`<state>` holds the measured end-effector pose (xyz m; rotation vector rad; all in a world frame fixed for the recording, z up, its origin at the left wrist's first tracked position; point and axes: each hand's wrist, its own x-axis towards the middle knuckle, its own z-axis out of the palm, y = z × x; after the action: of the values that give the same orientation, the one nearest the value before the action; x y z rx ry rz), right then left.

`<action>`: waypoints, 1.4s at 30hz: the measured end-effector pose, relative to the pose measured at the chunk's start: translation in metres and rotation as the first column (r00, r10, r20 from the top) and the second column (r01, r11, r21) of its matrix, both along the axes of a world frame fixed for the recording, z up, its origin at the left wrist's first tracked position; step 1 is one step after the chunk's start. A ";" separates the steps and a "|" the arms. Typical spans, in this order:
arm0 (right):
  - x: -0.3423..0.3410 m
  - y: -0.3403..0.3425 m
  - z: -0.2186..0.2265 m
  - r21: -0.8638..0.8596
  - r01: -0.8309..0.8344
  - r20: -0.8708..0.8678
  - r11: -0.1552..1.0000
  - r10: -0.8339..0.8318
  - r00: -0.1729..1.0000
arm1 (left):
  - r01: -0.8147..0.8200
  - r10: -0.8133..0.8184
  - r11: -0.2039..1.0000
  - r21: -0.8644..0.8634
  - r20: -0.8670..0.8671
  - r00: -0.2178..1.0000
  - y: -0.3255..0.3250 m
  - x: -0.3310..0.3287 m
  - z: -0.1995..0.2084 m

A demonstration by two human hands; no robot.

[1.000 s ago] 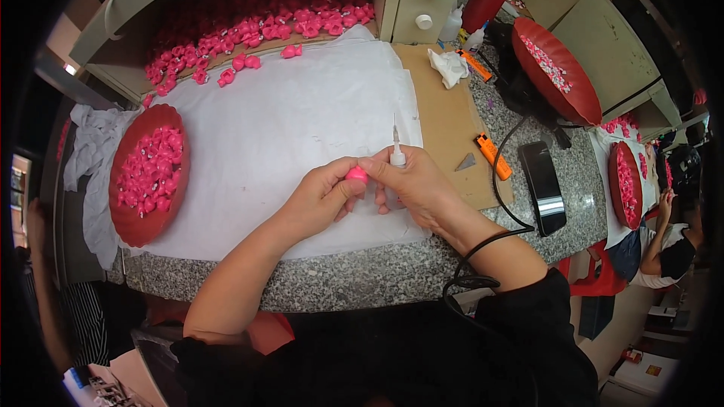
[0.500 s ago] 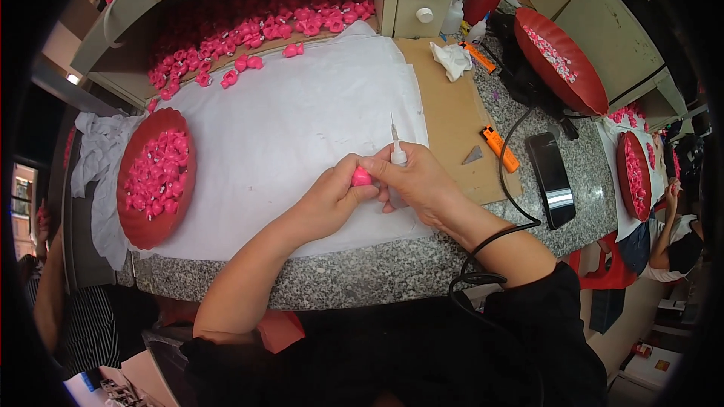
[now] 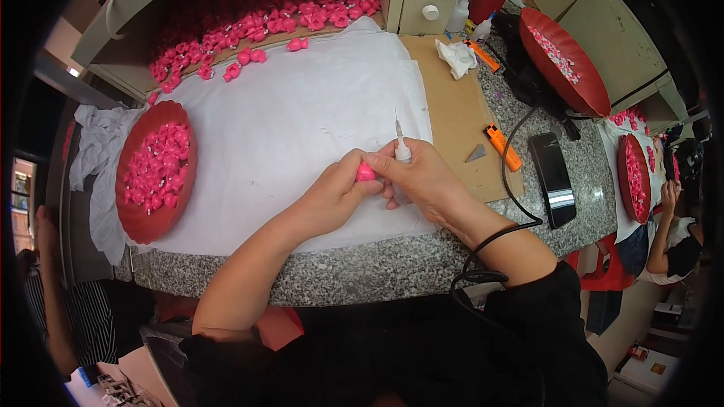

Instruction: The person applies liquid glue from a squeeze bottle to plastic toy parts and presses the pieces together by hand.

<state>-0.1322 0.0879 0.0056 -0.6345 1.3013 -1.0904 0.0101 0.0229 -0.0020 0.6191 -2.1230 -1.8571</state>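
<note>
My left hand [image 3: 332,192] is closed round a small rounded pink plastic piece [image 3: 365,172], pinched between its fingers. Against it, my right hand [image 3: 427,179] presses its thumb to the same piece. Held in that right hand is a small translucent needle-tip bottle [image 3: 403,154], its thin needle pointing up and away from me. The bottle's lower part is mostly covered by my fingers. Both hands are over the white paper sheet [image 3: 302,105], close to the table's near edge.
At left stands a red dish [image 3: 143,230] of pink pieces; more pink pieces [image 3: 256,26] fill the shelf behind. On the right are brown cardboard [image 3: 449,120], orange lighters [image 3: 503,148], a crumpled tissue [image 3: 455,56], a phone [image 3: 553,181], a cable and a red dish [image 3: 577,83] of small white parts.
My hands keep the same hold on the pink piece and the bottle. The view has shifted slightly. At the far left, another person's arm has moved.
</note>
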 end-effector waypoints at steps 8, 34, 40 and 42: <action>0.001 0.001 -0.002 -0.013 0.004 -0.023 1.000 -0.004 1.000 | 0.041 -0.040 0.998 0.050 -0.014 0.999 -0.004 0.004 -0.007; 0.000 0.000 -0.001 0.003 -0.003 -0.013 1.000 0.003 1.000 | 0.044 -0.041 0.995 -0.094 0.035 0.999 -0.004 0.002 -0.004; 0.000 -0.001 -0.001 0.002 -0.006 -0.011 1.000 0.006 1.000 | 0.047 -0.043 0.994 -0.095 0.046 0.998 -0.005 0.003 -0.005; -0.001 -0.001 0.000 0.004 -0.008 -0.012 1.000 0.008 1.000 | 0.055 -0.050 0.993 -0.107 0.056 0.997 -0.005 0.003 -0.005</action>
<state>-0.1327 0.0872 0.0052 -0.6437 1.3095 -1.0791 0.0128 0.0174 -0.0072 0.6004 -2.2782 -1.7559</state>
